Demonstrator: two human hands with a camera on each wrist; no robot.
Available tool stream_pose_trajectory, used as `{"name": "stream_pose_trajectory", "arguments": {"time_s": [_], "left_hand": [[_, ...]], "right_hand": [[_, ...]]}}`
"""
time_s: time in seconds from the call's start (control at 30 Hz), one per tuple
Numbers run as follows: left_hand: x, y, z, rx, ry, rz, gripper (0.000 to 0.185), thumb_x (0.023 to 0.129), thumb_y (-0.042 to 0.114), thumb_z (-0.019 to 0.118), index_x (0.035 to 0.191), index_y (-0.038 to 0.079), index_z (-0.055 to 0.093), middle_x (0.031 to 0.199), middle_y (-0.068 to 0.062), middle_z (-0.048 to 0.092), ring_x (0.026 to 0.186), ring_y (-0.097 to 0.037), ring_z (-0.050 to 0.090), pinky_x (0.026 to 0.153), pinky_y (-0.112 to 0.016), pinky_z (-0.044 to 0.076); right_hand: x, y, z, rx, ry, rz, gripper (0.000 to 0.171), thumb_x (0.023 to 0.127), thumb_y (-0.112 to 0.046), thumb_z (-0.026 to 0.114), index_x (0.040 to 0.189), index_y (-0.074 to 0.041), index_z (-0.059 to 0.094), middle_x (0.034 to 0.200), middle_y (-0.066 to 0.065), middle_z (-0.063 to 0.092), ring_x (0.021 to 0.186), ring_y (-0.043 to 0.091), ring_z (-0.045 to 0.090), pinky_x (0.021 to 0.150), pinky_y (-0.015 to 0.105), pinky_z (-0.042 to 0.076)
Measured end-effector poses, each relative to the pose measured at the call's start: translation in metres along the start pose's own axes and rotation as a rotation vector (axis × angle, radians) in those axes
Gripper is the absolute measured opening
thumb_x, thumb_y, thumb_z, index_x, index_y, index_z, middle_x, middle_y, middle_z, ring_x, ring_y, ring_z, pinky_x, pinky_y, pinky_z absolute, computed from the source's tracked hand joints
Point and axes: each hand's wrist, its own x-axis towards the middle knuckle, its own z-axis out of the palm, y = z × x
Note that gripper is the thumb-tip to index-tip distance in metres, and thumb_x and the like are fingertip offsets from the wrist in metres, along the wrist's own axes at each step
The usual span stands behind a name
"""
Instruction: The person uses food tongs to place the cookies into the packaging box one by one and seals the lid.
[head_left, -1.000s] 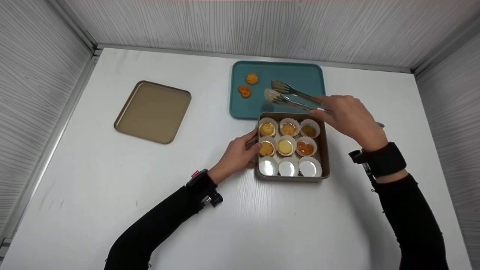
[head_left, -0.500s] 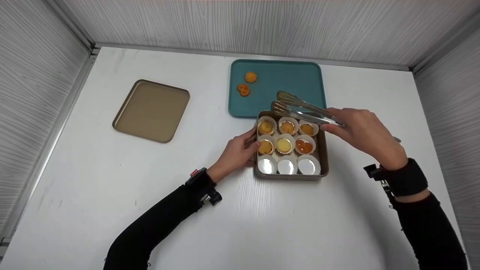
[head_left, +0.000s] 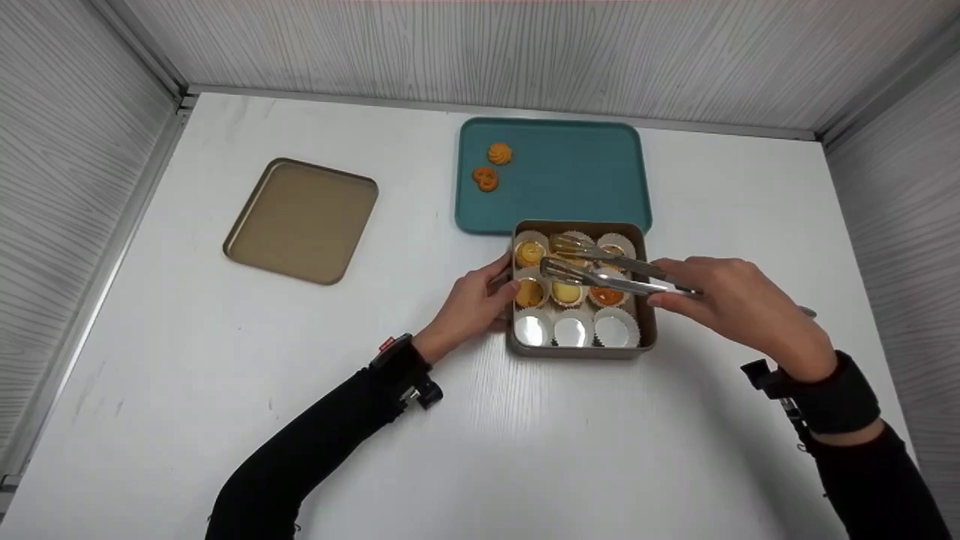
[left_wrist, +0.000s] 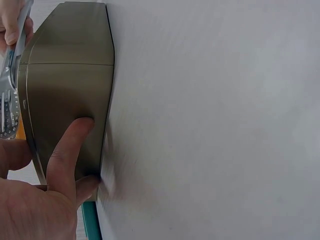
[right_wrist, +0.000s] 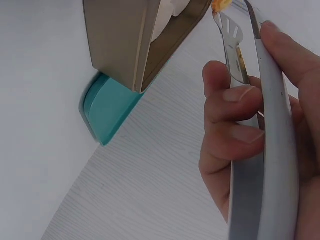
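A square gold-brown cookie tin [head_left: 585, 351] holds several white paper cups, in rows. Cookies sit in the back and middle rows; the front-row cups [head_left: 573, 330] have none. My left hand [head_left: 471, 304] grips the tin's left wall, with the thumb over the rim and fingers against the outside in the left wrist view. My right hand [head_left: 739, 304] holds metal tongs [head_left: 619, 281], their slotted ends apart above the back and middle rows. In the right wrist view, an orange-yellow piece [right_wrist: 221, 5] shows by the tong tips; whether they pinch it I cannot tell.
Behind the tin lies a teal tray [head_left: 570, 172] with a swirled cookie [head_left: 499, 154] and a pretzel-shaped cookie [head_left: 485, 179] at its left. A shallow gold-brown lid [head_left: 304, 221] rests on the white table at left. Grey wood-grain panels [head_left: 480, 52] enclose the table.
My right hand has moved nearer and to the right, bringing the tongs from over the teal tray to above the tin's cups. My left hand has stayed on the tin.
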Motion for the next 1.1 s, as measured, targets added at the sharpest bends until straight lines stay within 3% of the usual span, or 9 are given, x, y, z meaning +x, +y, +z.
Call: {"name": "stream_pose_trajectory", "arguments": {"time_s": [0.3, 0.57, 0.97, 1.1], "left_hand": [[0.002, -0.001, -0.001, 0.028, 0.005, 0.007, 0.061, 0.107, 0.02, 0.055, 0.16, 0.001, 0.033, 0.155, -0.016, 0.048, 0.139, -0.024, 0.052, 0.116, -0.029, 0.039], [0.002, -0.001, -0.001, 0.023, 0.005, 0.005, 0.061, 0.107, 0.02, 0.056, 0.16, 0.001, 0.033, 0.156, -0.016, 0.047, 0.139, -0.024, 0.052, 0.116, -0.029, 0.039], [0.0, 0.001, 0.0, -0.033, 0.002, -0.003, 0.061, 0.107, 0.018, 0.056, 0.16, 0.0, 0.031, 0.156, -0.016, 0.047, 0.139, -0.023, 0.052, 0.115, -0.028, 0.04], [0.0, 0.0, 0.001, -0.043, 0.006, -0.009, 0.062, 0.107, 0.018, 0.056, 0.16, 0.0, 0.03, 0.157, -0.016, 0.047, 0.14, -0.023, 0.051, 0.116, -0.027, 0.039]], "right_hand": [[-0.008, -0.002, 0.009, 0.027, -0.071, -0.064, 0.048, 0.1, -0.044, 0.068, 0.135, -0.01, 0.07, 0.092, -0.007, 0.073, 0.071, 0.008, 0.056, 0.063, 0.028, 0.05], [-0.009, -0.006, 0.015, 0.01, -0.096, -0.087, 0.048, 0.095, -0.039, 0.076, 0.132, -0.009, 0.072, 0.094, -0.005, 0.074, 0.073, 0.006, 0.057, 0.065, 0.028, 0.053], [-0.008, -0.012, 0.02, -0.069, -0.105, -0.096, 0.048, 0.093, -0.044, 0.077, 0.131, -0.016, 0.074, 0.086, -0.005, 0.068, 0.067, 0.006, 0.051, 0.06, 0.028, 0.048], [-0.006, -0.013, 0.025, -0.078, -0.124, -0.076, 0.049, 0.092, -0.043, 0.079, 0.131, -0.015, 0.074, 0.097, 0.002, 0.075, 0.074, 0.01, 0.062, 0.066, 0.033, 0.056]]}}
